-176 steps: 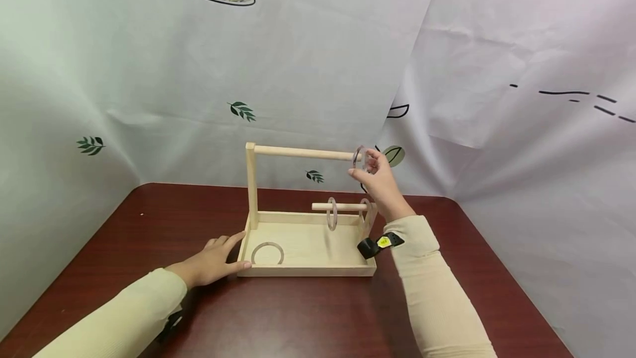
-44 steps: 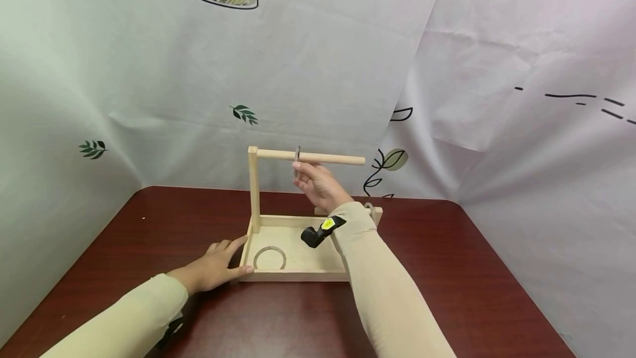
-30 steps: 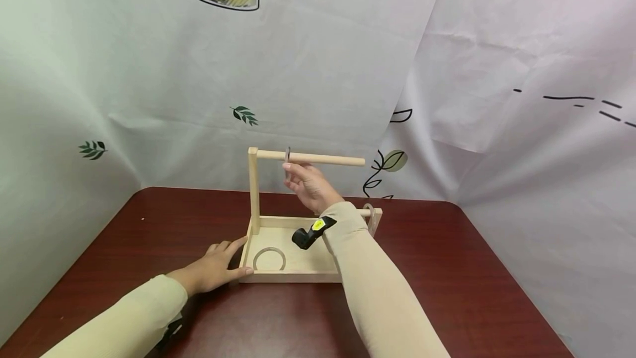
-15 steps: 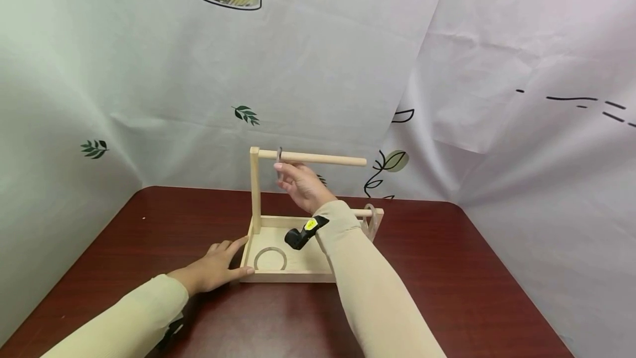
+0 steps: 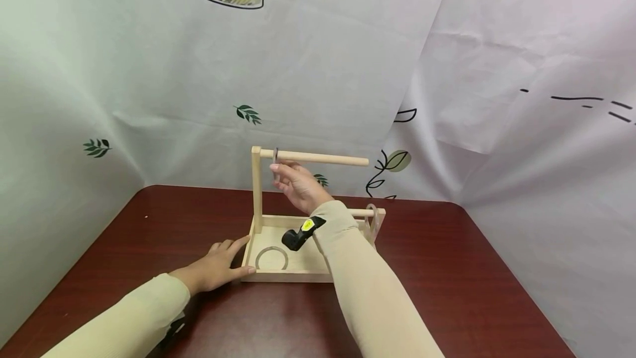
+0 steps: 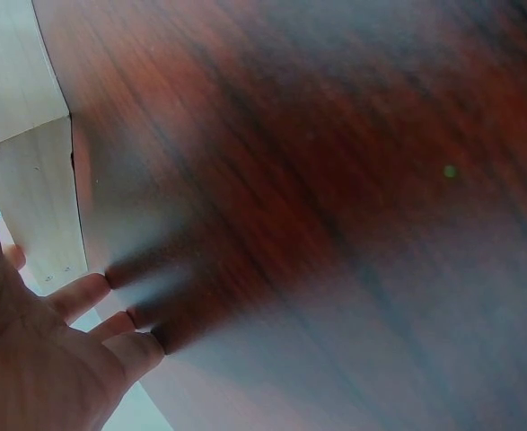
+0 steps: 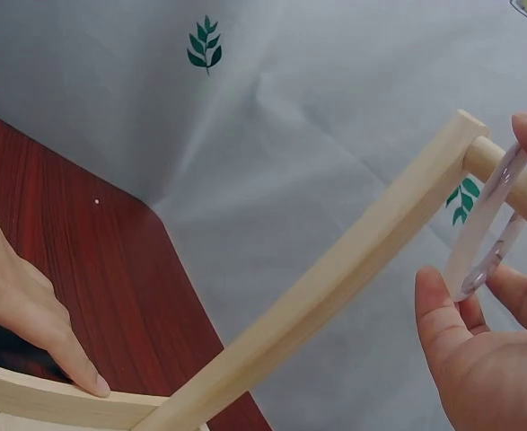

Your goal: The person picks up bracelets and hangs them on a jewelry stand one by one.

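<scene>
In the head view, a light wooden stand has a shallow tray (image 5: 293, 277), a tall left post (image 5: 257, 195) and an upper rod (image 5: 328, 158). My right hand (image 5: 302, 185) pinches a translucent bangle (image 7: 487, 206) between thumb and fingers. The bangle encircles the upper rod, close to the post. My left hand (image 5: 213, 267) rests at the tray's left end, its thumb on the front corner and index finger along the side rim. Its other fingers touch the tabletop in the left wrist view. Another bangle (image 5: 271, 248) sits at the tray's front left.
A lower rod (image 5: 356, 212) extends from a short post at the tray's right; a bangle (image 5: 376, 220) hangs there, and my right forearm hides part of this side. The dark red table (image 5: 447, 269) meets pale curtains (image 5: 323, 59) printed with leaves behind and at both sides.
My right hand has carried the bangle from the upper rod's free right end leftward along it to near the tall post. My left hand has stayed on the tray.
</scene>
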`<act>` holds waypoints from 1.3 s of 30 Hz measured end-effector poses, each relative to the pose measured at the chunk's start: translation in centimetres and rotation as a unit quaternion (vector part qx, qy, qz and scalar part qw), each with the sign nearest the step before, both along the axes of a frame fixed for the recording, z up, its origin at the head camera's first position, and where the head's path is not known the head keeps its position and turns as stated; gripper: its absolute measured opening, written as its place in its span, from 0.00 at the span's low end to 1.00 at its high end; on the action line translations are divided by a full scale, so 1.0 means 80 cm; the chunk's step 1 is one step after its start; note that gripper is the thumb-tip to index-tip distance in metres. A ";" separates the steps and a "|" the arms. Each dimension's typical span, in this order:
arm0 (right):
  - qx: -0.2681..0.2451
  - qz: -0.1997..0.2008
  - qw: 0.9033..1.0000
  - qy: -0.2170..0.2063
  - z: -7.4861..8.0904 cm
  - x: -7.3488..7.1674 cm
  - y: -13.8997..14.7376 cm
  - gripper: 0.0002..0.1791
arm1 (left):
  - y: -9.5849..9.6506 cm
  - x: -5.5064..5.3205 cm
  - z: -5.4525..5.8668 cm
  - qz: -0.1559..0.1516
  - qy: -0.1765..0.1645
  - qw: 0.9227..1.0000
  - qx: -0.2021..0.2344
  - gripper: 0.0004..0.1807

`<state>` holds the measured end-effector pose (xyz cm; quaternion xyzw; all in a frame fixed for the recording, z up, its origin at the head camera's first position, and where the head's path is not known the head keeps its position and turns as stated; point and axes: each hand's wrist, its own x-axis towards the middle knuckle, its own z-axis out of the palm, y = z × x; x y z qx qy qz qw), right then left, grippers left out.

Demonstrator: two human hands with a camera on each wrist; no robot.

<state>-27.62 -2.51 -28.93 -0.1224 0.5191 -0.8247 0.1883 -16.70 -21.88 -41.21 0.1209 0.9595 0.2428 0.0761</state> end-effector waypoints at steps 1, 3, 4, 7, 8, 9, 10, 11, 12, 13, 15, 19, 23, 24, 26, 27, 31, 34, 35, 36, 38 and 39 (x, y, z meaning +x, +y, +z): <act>0.000 0.001 1.000 0.000 0.000 0.000 0.000 0.07 | 0.000 0.000 0.000 0.000 0.000 1.000 -0.001 0.49; -0.001 0.002 1.000 -0.001 0.001 0.000 -0.001 0.08 | 0.000 -0.001 0.000 -0.002 0.003 1.000 -0.001 0.49; -0.001 0.002 1.000 -0.002 0.001 0.001 -0.001 0.08 | 0.000 -0.001 0.000 -0.003 0.004 1.000 -0.001 0.48; 0.003 0.002 1.000 -0.003 0.002 0.001 -0.002 0.10 | 0.000 -0.001 0.000 -0.005 0.005 1.000 -0.001 0.48; 0.002 0.001 1.000 -0.004 0.002 0.001 -0.002 0.11 | 0.000 -0.001 0.000 -0.003 0.003 1.000 -0.001 0.48; 0.002 0.000 1.000 -0.006 0.002 0.001 -0.002 0.12 | 0.000 0.000 0.000 -0.002 0.002 1.000 0.000 0.48; 0.002 -0.001 1.000 -0.007 0.002 0.001 -0.003 0.14 | 0.000 -0.001 0.000 0.000 0.001 1.000 -0.001 0.48; 0.001 -0.002 1.000 -0.008 0.002 0.000 -0.003 0.15 | 0.000 -0.001 0.000 0.002 0.000 1.000 -0.002 0.48; 0.000 -0.003 1.000 -0.009 0.002 0.000 -0.003 0.16 | 0.000 -0.001 -0.001 0.000 0.002 1.000 -0.002 0.48; 0.000 -0.004 1.000 -0.009 0.002 0.000 -0.004 0.18 | 0.001 -0.001 -0.001 0.000 0.003 1.000 -0.002 0.49; 0.000 -0.005 1.000 -0.010 0.001 -0.001 -0.004 0.19 | 0.001 -0.002 0.000 -0.001 0.006 1.000 -0.002 0.49; 0.001 -0.007 1.000 -0.010 0.002 -0.001 -0.004 0.21 | 0.002 -0.002 0.000 -0.003 0.007 1.000 -0.002 0.49; -0.002 -0.007 1.000 -0.011 0.001 -0.002 -0.004 0.23 | 0.001 -0.002 -0.001 0.002 -0.001 1.000 -0.002 0.50; -0.002 -0.007 1.000 -0.010 0.001 -0.003 -0.005 0.24 | 0.001 -0.002 -0.001 0.004 -0.003 1.000 -0.001 0.50; -0.004 -0.007 1.000 -0.010 0.000 -0.004 -0.005 0.24 | 0.001 -0.002 -0.001 0.005 -0.004 1.000 -0.001 0.50; -0.005 -0.007 1.000 -0.011 0.000 -0.004 -0.005 0.24 | 0.001 -0.002 -0.001 0.003 -0.002 1.000 -0.002 0.50; -0.008 -0.008 1.000 -0.011 0.000 -0.004 -0.005 0.23 | 0.001 -0.002 0.000 -0.002 0.003 1.000 -0.003 0.49; -0.009 -0.009 1.000 -0.012 0.000 -0.003 -0.005 0.23 | 0.001 -0.002 0.002 -0.005 0.006 1.000 -0.004 0.49; -0.010 -0.008 1.000 -0.012 0.000 -0.003 -0.005 0.23 | 0.001 -0.001 0.002 -0.004 0.006 1.000 -0.004 0.49; -0.009 -0.008 1.000 -0.012 0.000 -0.003 -0.005 0.24 | 0.001 -0.001 0.002 -0.006 0.007 1.000 -0.004 0.49; -0.008 -0.007 1.000 -0.013 0.000 -0.003 -0.005 0.23 | 0.001 -0.001 0.002 -0.005 0.007 1.000 -0.004 0.49; -0.007 -0.008 1.000 -0.013 0.000 -0.003 -0.006 0.23 | 0.001 -0.001 0.002 -0.005 0.007 1.000 -0.004 0.49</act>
